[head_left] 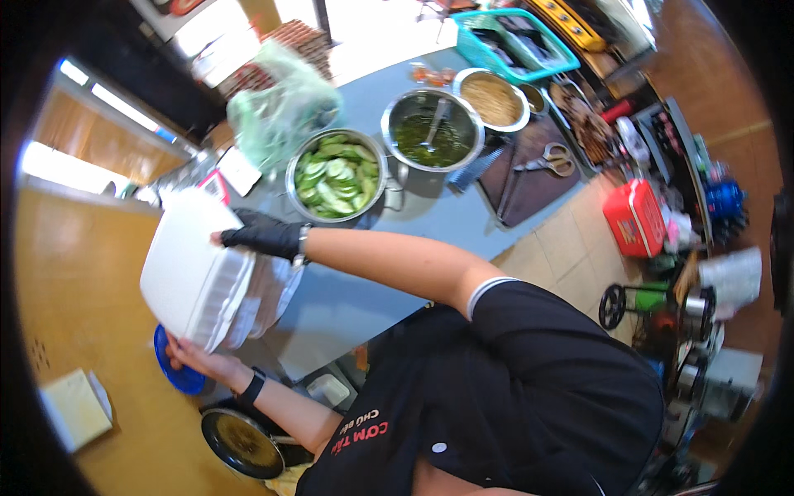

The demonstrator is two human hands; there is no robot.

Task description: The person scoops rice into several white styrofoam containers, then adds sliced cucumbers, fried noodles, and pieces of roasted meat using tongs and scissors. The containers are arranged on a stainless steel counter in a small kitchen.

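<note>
A stack of white foam takeaway boxes is tilted between my hands at the left end of the table. My bare left hand, with a dark band at the wrist, grips the stack's lower edge, its fingers partly hidden underneath. My right hand, in a black glove that leaves a fingertip bare, is closed on the upper side of the stack. To the right of the boxes stands a metal pot of sliced cucumbers.
The grey table holds a bowl of green sauce with a ladle, a bowl of pale shreds, scissors on a dark board, and a green plastic bag. A black-rimmed pan is below, near my left forearm.
</note>
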